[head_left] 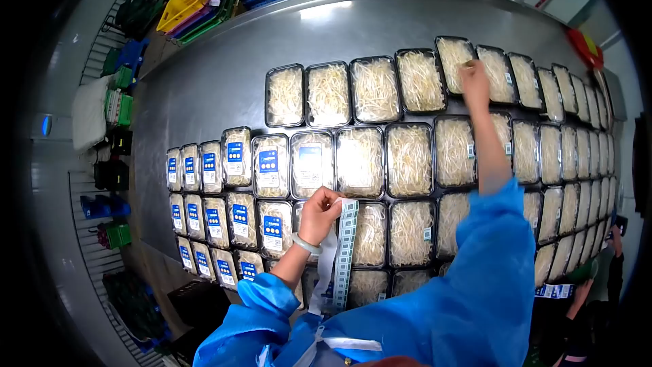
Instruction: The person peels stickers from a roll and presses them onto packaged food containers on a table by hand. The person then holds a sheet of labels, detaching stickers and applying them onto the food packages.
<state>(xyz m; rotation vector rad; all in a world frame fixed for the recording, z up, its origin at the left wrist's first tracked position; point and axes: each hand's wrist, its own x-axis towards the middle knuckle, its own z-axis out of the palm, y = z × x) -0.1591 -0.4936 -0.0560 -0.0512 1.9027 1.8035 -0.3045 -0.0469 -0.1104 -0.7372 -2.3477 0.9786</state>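
My left hand (318, 219) is closed on the top end of a strip of small green-and-white label stickers (345, 251), which hangs down in front of my body. Behind the strip lie black trays of bean sprouts under clear film. My right hand (476, 83) reaches over a bean sprout tray (449, 51) in the far row, its fingers pinched together at the film. Whether a sticker is between those fingers is too small to tell. A neighbouring sprout tray (494, 78) carries a small sticker on its right side.
Rows of sprout trays cover the steel table (217, 71); those on the left bear blue-and-white labels (269, 160). Stacked crates (189, 3) stand beyond the table's far left edge. A red bag (585, 47) lies at the right end. Another person's arm (579, 298) shows at lower right.
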